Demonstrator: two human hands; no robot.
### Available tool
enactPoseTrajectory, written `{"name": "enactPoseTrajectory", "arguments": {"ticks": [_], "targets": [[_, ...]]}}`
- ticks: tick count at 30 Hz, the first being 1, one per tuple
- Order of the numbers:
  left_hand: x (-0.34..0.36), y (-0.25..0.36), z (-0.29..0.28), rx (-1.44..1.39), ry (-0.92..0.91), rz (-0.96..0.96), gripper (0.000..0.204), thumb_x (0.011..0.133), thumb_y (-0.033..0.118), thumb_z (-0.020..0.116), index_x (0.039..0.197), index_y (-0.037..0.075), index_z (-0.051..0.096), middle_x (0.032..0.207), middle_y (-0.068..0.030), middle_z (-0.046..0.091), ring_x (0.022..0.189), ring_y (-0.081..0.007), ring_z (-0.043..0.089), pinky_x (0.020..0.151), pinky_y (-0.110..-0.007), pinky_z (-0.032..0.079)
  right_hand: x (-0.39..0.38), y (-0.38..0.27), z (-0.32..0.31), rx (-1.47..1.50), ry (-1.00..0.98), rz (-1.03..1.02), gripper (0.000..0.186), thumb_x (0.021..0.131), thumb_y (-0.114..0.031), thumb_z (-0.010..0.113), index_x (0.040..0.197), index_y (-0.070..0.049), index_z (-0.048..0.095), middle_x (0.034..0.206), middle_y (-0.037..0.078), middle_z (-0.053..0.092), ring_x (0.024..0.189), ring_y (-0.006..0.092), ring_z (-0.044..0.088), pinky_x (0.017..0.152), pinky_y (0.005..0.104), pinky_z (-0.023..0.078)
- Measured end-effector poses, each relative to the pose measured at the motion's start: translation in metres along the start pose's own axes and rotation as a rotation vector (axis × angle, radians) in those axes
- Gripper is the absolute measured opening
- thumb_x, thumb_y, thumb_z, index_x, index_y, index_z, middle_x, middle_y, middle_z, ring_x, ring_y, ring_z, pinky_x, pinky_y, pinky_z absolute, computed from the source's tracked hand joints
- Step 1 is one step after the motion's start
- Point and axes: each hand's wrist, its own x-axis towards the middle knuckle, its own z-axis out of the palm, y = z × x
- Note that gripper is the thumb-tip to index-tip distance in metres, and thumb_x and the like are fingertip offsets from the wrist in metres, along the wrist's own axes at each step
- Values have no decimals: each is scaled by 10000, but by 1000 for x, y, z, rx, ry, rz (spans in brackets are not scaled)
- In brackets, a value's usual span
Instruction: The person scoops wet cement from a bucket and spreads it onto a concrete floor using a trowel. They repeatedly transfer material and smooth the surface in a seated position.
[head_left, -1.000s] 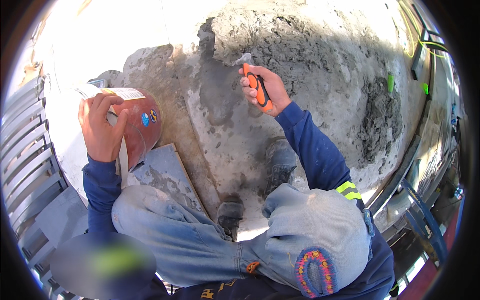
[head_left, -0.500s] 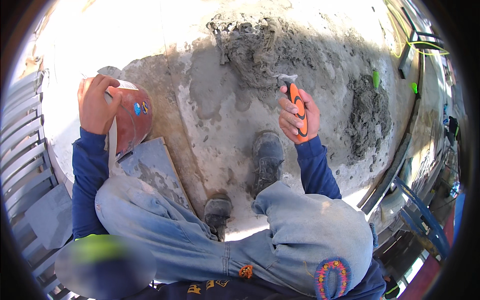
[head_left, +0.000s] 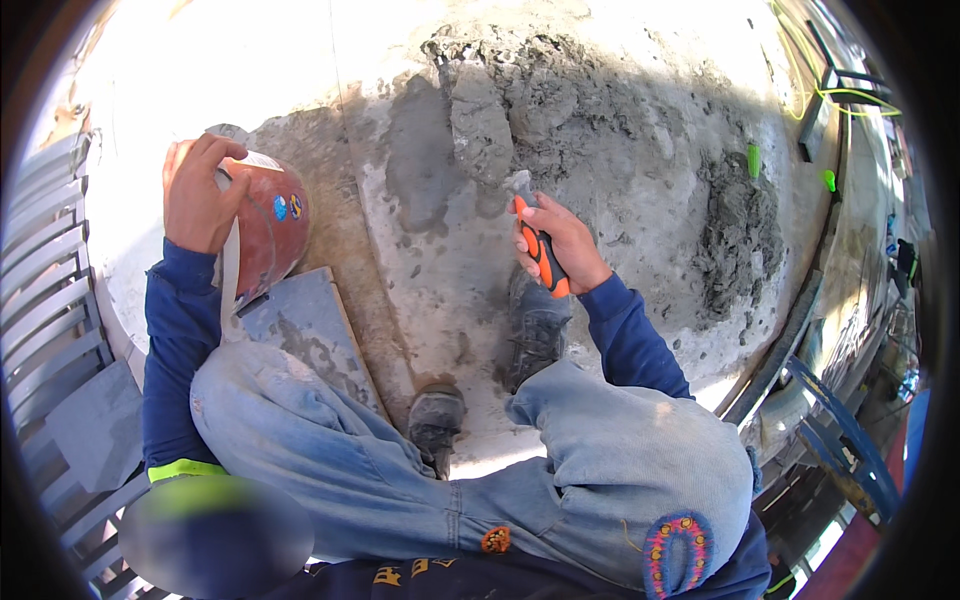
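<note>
My right hand [head_left: 560, 240] is closed round the orange and black handle of a trowel [head_left: 540, 248]. The trowel's far end meets wet grey mortar [head_left: 590, 115] spread on the floor, and its blade is hard to tell from the mortar. On the left, my left hand [head_left: 203, 195] grips the pale rim of a reddish-brown, rounded hard hat [head_left: 268, 235] with stickers on it. The hat rests beside a grey board [head_left: 310, 320] spotted with wet marks.
Another patch of mortar [head_left: 738, 235] lies to the right, near a green peg-like piece [head_left: 753, 160]. Grey slats [head_left: 50, 290] run along the left side. A dark boot [head_left: 538, 340] stands near the trowel. A yellow cord [head_left: 850, 95] and blue frame [head_left: 845, 430] are at the right.
My right hand has moved left and slightly nearer with the trowel, its handle now tilting further left. The mortar near its far end looks flatter. My left hand stays on the hard hat.
</note>
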Motion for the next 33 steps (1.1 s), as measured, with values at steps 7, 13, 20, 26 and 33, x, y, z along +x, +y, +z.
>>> {"name": "enactPoseTrajectory", "arguments": {"ticks": [7,13,20,26,33], "targets": [[4,4,1,-14,-18,-3,208,755,91,713,952,66,650,1026,-46,652,1030,-272,560,984,-392,404,1,79,11,-262,139,293,224,953,-200,571,1041,0,521,723,64,575,466,147,537,434,315,459],[6,9,-8,7,-34,-35,214,743,82,725,943,63,652,1016,-54,657,1027,-273,559,975,-401,401,98,35,25,-96,337,130,237,955,-241,588,975,-14,524,708,67,583,442,162,536,411,319,446],[8,9,-3,-116,-33,-50,212,749,61,730,942,55,642,1007,-58,650,1028,-279,556,984,-398,385,167,-28,25,89,345,-51,192,976,-221,554,1013,-34,533,744,71,589,495,148,557,412,297,438],[7,9,-8,-62,-34,-51,218,745,56,726,943,61,637,1006,-55,644,1017,-274,558,995,-402,380,96,-41,9,483,32,-68,315,1019,-281,465,1141,6,507,797,51,563,505,139,541,421,281,455],[4,5,0,-13,0,-7,182,771,95,690,944,70,637,990,-43,638,1021,-271,565,996,-403,382,36,-26,-23,959,-387,-210,361,1028,-324,429,1168,3,492,754,45,546,470,164,558,386,312,468]]}}
